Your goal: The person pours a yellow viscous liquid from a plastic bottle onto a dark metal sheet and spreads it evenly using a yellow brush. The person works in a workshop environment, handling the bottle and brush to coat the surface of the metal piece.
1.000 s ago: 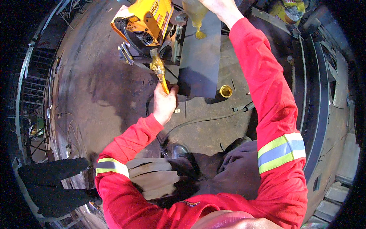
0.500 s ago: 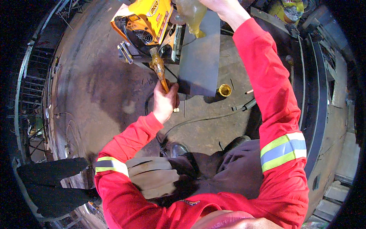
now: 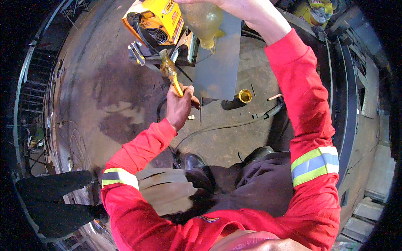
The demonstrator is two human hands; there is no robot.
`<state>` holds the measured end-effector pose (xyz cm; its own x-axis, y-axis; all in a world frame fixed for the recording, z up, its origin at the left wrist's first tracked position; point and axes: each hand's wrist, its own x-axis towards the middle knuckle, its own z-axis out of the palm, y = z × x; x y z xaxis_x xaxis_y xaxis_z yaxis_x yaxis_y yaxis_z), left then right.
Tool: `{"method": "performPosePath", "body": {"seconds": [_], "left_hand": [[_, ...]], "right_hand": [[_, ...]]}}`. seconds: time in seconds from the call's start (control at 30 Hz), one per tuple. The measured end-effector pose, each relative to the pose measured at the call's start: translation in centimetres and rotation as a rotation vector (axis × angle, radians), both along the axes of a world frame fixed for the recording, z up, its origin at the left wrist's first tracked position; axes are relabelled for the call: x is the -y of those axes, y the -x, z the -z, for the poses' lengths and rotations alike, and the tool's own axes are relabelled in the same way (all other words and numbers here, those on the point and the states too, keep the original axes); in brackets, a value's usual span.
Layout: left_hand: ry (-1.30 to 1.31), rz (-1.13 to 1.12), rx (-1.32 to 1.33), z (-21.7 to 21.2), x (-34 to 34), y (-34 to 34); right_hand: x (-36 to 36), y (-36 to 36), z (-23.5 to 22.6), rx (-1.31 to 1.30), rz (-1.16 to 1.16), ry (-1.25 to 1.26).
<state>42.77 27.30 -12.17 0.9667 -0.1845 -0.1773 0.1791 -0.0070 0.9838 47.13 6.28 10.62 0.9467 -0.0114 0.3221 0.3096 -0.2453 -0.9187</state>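
My left hand [image 3: 179, 106] is closed around the yellow handle of a paintbrush [image 3: 169, 70], whose bristles point away from me. Brown, sticky-looking residue coats the brush's middle. At the top edge my right hand [image 3: 240, 9] grips a translucent yellowish plastic bottle [image 3: 202, 21], though most of its fingers are out of view. The bottle's narrow end points down over a flat grey metal plate [image 3: 217, 75]. Beside the plate's near right corner stands a small open yellow cup [image 3: 245, 96], apart from both hands.
A yellow-orange welding machine [image 3: 161, 25] stands beyond the brush, with a utility knife [image 3: 137, 53] left of it. A cable [image 3: 217, 128] curves across the floor to a torch-like holder [image 3: 273, 111]. Long steel beams [image 3: 348, 104] run along the right. My shoes are below the cable.
My right hand and the bottle have come nearer and slightly down; the bottle shifted left. My left hand has turned a little, with the brush still in it.
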Motion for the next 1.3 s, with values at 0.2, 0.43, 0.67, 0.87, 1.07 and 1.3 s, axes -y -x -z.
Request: {"method": "performPosePath", "body": {"seconds": [0.2, 0.43, 0.67, 0.87, 1.07, 1.3], "left_hand": [[0.026, -0.032, -0.033, -0.3, 0.4, 0.1], [0.107, -0.024, 0.002, 0.0, 0.6, 0.2], [0.067, -0.059, -0.001, 0.6, -0.9, 0.0], [0.115, -0.062, -0.031, 0.7, 0.5, -0.2], [0.078, -0.045, -0.023, 0.4, -0.1, 0.0], [0.134, -0.056, -0.008, -0.3, 0.5, 0.3]], "right_hand": [[0.5, -1.4, 0.8, 0.058, -0.228, -0.016], [-0.9, 3.8, -3.9, -0.068, -0.216, 0.037], [-2.5, 5.3, -2.4, 0.208, -0.139, 0.094], [-1.0, 5.9, -2.5, 0.298, -0.216, 0.104], [-1.5, 5.9, -5.2, 0.036, -0.124, 0.106], [1.9, 3.2, -3.1, 0.186, -0.275, 0.056]]}}
